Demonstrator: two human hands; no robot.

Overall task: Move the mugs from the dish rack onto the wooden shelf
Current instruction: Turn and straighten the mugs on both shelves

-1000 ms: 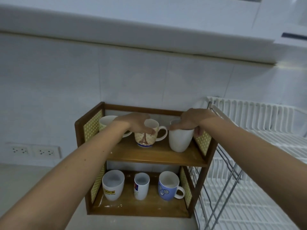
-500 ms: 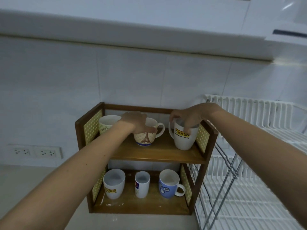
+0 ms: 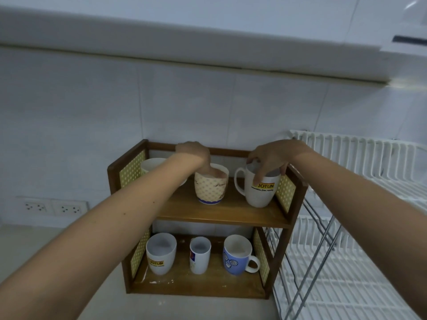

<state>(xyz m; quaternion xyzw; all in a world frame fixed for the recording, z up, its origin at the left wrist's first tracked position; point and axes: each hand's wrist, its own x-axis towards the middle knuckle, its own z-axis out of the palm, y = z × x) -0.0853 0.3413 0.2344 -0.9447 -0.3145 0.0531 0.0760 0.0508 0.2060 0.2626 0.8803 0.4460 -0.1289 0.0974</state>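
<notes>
On the upper board of the brown two-tier wooden shelf (image 3: 221,214), the left hand (image 3: 196,155) has fingers dipped inside the cream patterned ceramic mug (image 3: 211,187), gripping its rim. The right hand (image 3: 271,158) clasps the rim of the white ceramic mug (image 3: 260,192) at the shelf's right end. Seat both bases flat and turn handles clear before releasing. This mug reads "JOTUN"; so does the white handleless-looking cup (image 3: 160,254) on the shelf's lower left. Other print is illegible.
</notes>
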